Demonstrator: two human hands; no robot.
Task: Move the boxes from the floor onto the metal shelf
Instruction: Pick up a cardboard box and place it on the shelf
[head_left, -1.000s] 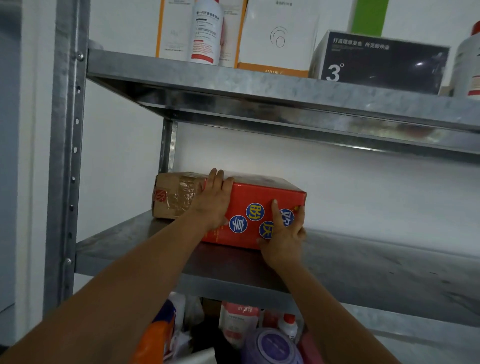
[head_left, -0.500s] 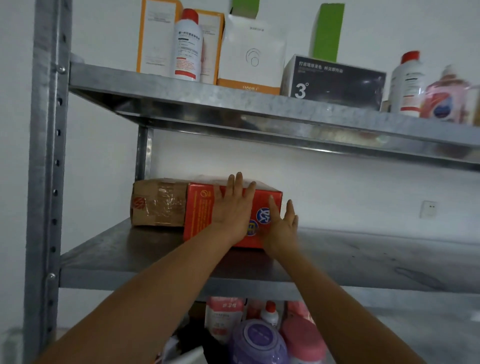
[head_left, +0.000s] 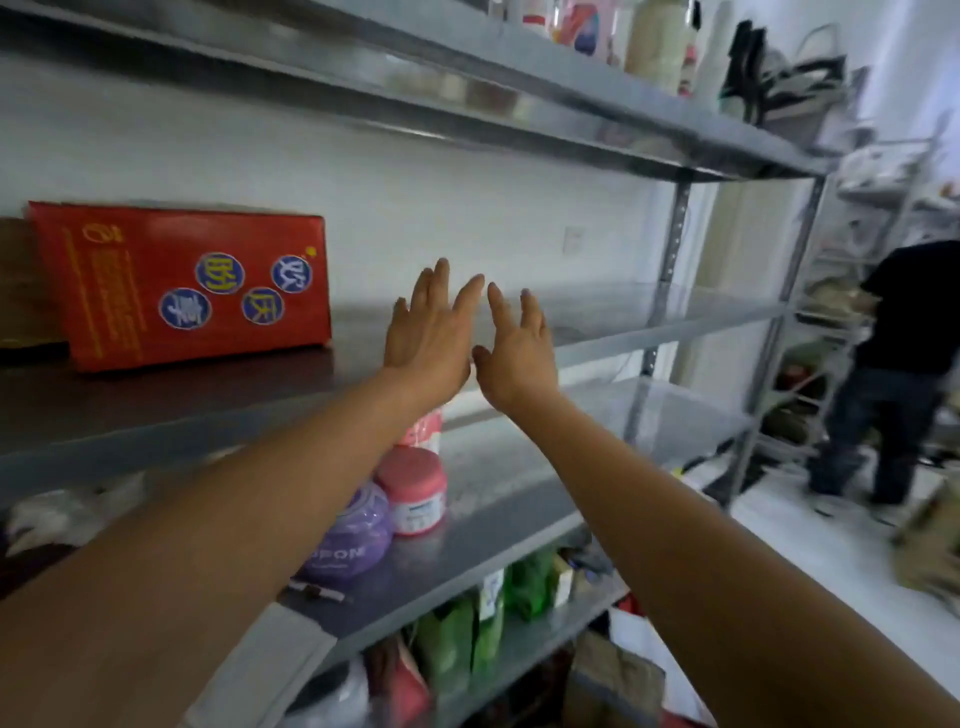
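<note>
A red box (head_left: 182, 283) with blue round stickers stands on the metal shelf (head_left: 623, 312) at the far left, against a brown taped box (head_left: 21, 280) cut off by the frame edge. My left hand (head_left: 431, 332) and my right hand (head_left: 514, 348) are raised side by side in front of the shelf, to the right of the red box and apart from it. Both have straight, spread fingers and hold nothing.
Bottles and jars stand on the top shelf (head_left: 571, 93). A pink jar (head_left: 413, 491) and a purple jar (head_left: 348, 540) sit on the lower shelf, green packs (head_left: 467, 629) below them. A person in dark clothes (head_left: 893, 374) stands at the right by another rack.
Both hands have come off the red box and moved right, now empty in the air. The view has swung right, so the box sits at the far left.
</note>
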